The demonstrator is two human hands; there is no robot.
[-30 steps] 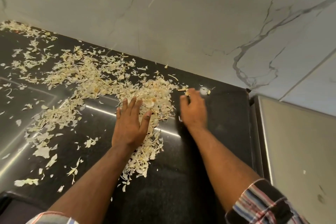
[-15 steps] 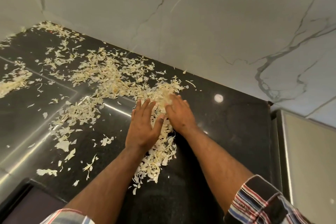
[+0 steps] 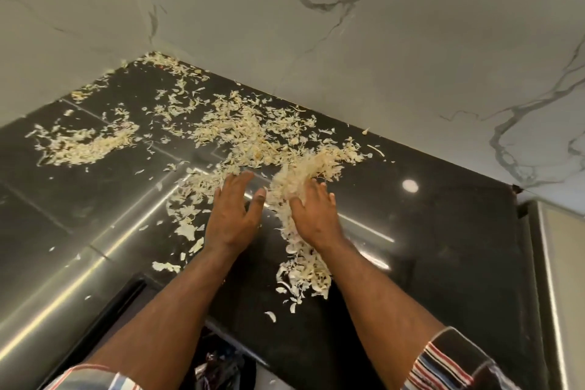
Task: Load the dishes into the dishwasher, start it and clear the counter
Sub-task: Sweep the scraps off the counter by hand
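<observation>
Reaching over a glossy black counter (image 3: 443, 231), two bare hands work at a mess of pale, papery peelings (image 3: 253, 136) (they look like garlic or onion skins). The left hand (image 3: 232, 215) lies flat with fingers straight and spread, palm down near the middle of the counter, holding nothing. Just beside it, the right hand (image 3: 313, 218) presses, fingers relaxed and extended, against a heaped mound of peelings (image 3: 300, 177); a trail of scraps runs from the mound toward the counter's near edge. More peelings spread toward the back edge and the far left corner, where a marble wall (image 3: 380, 57) rises. Striped sleeves (image 3: 449, 364) show at the bottom.
</observation>
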